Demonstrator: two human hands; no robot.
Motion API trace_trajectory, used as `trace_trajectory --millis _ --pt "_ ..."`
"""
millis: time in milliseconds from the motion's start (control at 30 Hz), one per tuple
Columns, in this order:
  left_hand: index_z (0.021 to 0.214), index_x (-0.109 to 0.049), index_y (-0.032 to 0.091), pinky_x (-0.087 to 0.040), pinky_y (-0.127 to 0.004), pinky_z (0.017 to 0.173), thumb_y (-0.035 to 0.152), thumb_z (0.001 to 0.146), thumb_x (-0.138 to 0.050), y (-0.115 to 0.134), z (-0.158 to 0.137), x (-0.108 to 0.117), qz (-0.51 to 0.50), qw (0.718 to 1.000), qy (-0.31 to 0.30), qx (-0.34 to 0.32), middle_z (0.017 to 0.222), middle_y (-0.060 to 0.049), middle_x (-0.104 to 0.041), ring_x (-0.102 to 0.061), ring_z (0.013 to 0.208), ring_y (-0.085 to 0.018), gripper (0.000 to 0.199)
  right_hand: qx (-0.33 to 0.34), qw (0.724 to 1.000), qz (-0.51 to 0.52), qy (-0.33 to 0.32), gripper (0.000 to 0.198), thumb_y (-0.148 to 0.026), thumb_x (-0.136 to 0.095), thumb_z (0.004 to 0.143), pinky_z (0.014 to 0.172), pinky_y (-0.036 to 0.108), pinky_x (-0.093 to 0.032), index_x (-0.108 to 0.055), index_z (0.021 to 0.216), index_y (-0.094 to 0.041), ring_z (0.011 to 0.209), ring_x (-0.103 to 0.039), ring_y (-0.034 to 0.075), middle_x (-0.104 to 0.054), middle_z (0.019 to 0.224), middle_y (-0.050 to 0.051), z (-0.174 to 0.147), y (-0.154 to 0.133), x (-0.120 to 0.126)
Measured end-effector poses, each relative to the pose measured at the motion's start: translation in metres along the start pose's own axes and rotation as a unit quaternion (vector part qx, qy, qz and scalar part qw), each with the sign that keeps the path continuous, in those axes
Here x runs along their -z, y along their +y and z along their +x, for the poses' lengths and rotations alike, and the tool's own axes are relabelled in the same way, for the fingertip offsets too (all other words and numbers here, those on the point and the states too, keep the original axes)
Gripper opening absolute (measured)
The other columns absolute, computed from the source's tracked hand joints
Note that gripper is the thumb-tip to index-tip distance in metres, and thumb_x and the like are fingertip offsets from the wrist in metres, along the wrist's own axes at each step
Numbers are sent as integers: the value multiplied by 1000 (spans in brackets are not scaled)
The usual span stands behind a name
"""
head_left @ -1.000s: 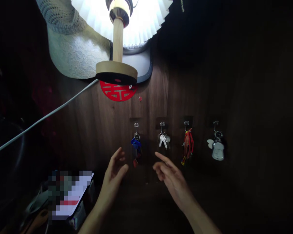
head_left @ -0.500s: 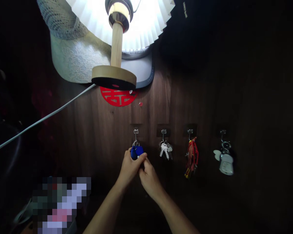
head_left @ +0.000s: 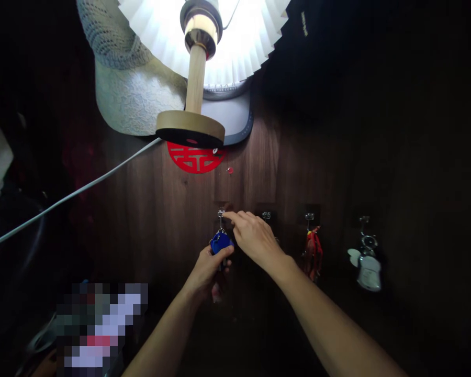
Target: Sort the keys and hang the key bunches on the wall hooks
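A bunch of blue key fobs (head_left: pixel 222 241) hangs by its rings from the leftmost wall hook (head_left: pixel 221 214). My left hand (head_left: pixel 207 267) is closed around the lower part of the bunch, thumb across the front. What lies inside those fingers is mostly hidden; a blurred reddish piece dangles below them. My right hand (head_left: pixel 255 234) is up beside the same hook, its index finger stretched out to the hook's metal base, with nothing visible in its grasp. Behind it, the second hook (head_left: pixel 266 215) shows only at the top, and its keys are almost wholly covered.
Farther right, a red cord bundle (head_left: pixel 313 250) and a ring with a pale oval fob (head_left: pixel 369 273) hang on hooks. Above are a lit lamp (head_left: pixel 196 84), caps (head_left: pixel 137 102) and a red paper cutout (head_left: pixel 196 160). A white cable (head_left: pixel 86 187) crosses the left side.
My right hand has left the key fobs and risen to the hook, now covering the neighbouring keys. My left hand stays on the fobs. The view has shifted slightly.
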State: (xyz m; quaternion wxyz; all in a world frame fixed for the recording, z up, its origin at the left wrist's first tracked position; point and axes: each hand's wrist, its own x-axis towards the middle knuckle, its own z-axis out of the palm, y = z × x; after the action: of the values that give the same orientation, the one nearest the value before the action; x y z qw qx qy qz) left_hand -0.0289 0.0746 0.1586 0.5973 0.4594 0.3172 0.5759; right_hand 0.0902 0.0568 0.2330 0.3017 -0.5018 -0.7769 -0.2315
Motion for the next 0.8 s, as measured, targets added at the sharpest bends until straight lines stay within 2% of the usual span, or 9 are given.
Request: trace_trajectory --millis 200,400,467,567,667,767,800 --pt "63 -55 14 -26 -13 35 37 61 -74 4 0 -3 -5 1000 -12 11 48 8 -48 -35 36 -1 30 18 999 -15 -24 40 -6 -37 86 77 30 -34 -58 114 -26 91 -53 19 -65 97 3 8 8 -7" --pt "71 -54 15 -17 -12 33 34 64 -71 46 -7 -16 -38 998 -45 -17 60 6 -52 -33 36 0 26 17 999 -16 -39 43 -4 -39 82 78 32 -34 -57 116 -25 95 -52 21 -65 102 4 7 5 -1" --pt "70 -53 15 -16 -12 33 36 65 -70 47 -14 -12 -17 999 -47 -13 56 8 -49 -30 36 0 27 16 999 -11 -39 47 -2 -39 81 78 33 -35 -57 118 -25 95 -53 21 -65 101 4 5 6 -2" --pt "68 -54 16 -18 -15 34 39 67 -68 13 -32 12 92 994 -51 29 49 9 -44 -30 35 -3 27 29 999 29 -16 49 -2 -38 81 81 34 -36 -56 119 -26 94 -54 20 -66 99 4 -7 11 -1" --pt "66 -58 16 -31 -18 44 31 66 -67 -45 -59 56 222 972 -63 42 52 6 -50 -45 46 -8 18 9 986 138 93 44 -4 -37 81 84 34 -40 -59 113 -24 93 -56 19 -66 99 3 -29 24 1" --pt "66 -62 19 -37 -23 56 19 61 -66 -91 -83 99 373 926 -51 30 57 3 -57 -57 64 -17 7 -73 934 257 236 33 -11 -37 83 85 35 -44 -63 100 -22 92 -58 18 -65 96 5 -53 42 -3" --pt "70 -64 21 -39 -24 60 15 58 -65 -98 -88 110 406 912 -54 20 62 3 -61 -60 70 -19 14 -106 915 286 262 29 -15 -39 83 85 36 -45 -63 98 -21 92 -59 19 -65 96 5 -59 48 -6"
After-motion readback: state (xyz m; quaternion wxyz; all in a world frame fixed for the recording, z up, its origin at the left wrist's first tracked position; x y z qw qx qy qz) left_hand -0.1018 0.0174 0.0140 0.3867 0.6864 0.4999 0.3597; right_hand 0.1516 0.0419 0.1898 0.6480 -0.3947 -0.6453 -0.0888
